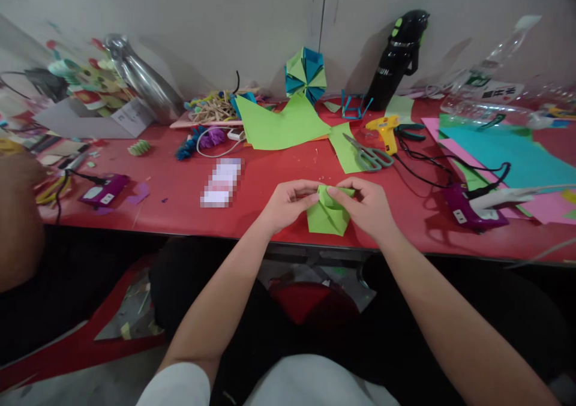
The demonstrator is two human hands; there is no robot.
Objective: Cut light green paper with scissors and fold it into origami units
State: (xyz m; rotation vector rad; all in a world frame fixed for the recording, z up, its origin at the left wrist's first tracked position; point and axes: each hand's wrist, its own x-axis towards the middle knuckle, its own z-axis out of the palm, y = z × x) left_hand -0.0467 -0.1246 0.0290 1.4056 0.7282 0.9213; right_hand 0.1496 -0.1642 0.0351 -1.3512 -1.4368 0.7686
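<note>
A small piece of green folded paper (329, 219) is held up between both hands just over the front edge of the red table. My left hand (292, 202) pinches its upper left side, thumb in front and fingers behind. My right hand (365, 204) grips the upper right part, with the thumb pressed on a raised fold. Creases run across the paper's face; its back is hidden. Beyond the hands lie green paper sheets (279, 124) and grey-handled scissors (371, 157). A blue and green folded paper ball (306, 73) rests against the wall.
On the red table (180, 214) lie a blurred-out white rectangle (222, 182), a yellow glue gun (384, 133) and purple power blocks (472, 208) with cables. A black bottle (396, 61) and a steel flask (141, 79) stand behind. Another person's arm (20, 214) is at left.
</note>
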